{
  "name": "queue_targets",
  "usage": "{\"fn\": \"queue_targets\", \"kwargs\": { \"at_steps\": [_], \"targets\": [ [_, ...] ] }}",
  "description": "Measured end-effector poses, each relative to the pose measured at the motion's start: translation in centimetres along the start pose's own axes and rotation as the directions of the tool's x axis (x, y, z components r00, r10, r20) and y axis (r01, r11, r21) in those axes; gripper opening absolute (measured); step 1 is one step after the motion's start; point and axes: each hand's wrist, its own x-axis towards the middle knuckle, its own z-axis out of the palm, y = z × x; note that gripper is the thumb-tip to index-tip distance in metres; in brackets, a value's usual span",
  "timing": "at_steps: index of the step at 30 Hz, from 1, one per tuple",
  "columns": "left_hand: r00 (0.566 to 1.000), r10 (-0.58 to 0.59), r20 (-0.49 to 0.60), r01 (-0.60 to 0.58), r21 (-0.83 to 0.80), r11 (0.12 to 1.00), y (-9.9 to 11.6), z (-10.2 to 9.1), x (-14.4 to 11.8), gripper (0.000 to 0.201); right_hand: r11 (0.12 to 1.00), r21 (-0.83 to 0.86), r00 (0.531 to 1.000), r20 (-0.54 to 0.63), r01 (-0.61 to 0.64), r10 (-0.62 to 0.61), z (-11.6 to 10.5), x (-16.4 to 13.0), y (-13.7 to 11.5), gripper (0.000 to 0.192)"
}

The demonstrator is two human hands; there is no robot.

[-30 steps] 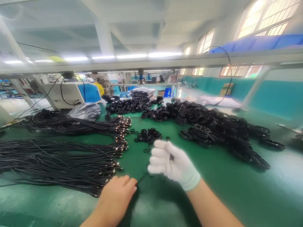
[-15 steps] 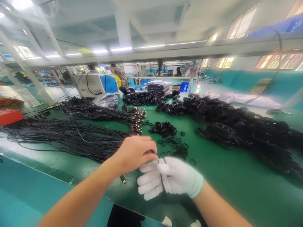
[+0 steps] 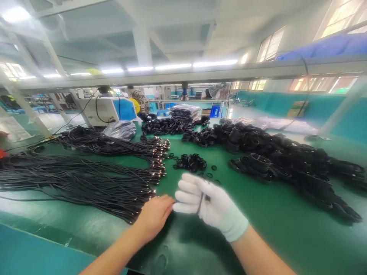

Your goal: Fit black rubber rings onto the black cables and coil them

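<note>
My right hand (image 3: 210, 202) wears a white knit glove, its palm turned toward me and its thumb drawn in over the fingers. A thin black band (image 3: 200, 204) runs across it, with a small dark piece (image 3: 208, 198) showing beside it. My bare left hand (image 3: 156, 214) is low at the ends of the black cables (image 3: 94, 181), its fingertips close to the glove's fingers. Those fingers are together and bent downward; what they grip is hidden. Just beyond the glove lies a small heap of black rings (image 3: 191, 162), with a few loose ones near it.
A second cable bundle (image 3: 106, 139) with shiny connector ends lies farther back on the green table (image 3: 266, 236). Large piles of black coiled pieces (image 3: 272, 160) stretch along the right. Behind stand a white-and-blue machine (image 3: 109, 109) and a plastic bag (image 3: 122, 130). A beam (image 3: 183, 76) crosses overhead.
My left hand has moved down and left, from above the glove's fingers to the cable ends. The gloved hand has risen a little and turned. The view has shifted slightly.
</note>
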Motion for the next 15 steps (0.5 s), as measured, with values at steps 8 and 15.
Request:
{"fn": "queue_targets", "kwargs": {
  "at_steps": [8, 15],
  "targets": [
    [0.903, 0.410, -0.128, -0.349, 0.339, 0.874, 4.6, -4.9, -2.0, 0.024, 0.987, -0.088, 0.987, 0.075, -0.134, 0.141, -1.3, -0.1, 2.7, 0.023],
    [0.966, 0.257, 0.034, -0.233, -0.320, 0.918, 2.5, -8.2, 1.7, 0.011, 0.926, -0.007, 0.888, 0.280, -0.378, 0.364, -0.1, -0.8, 4.6, 0.045]
  ]
}}
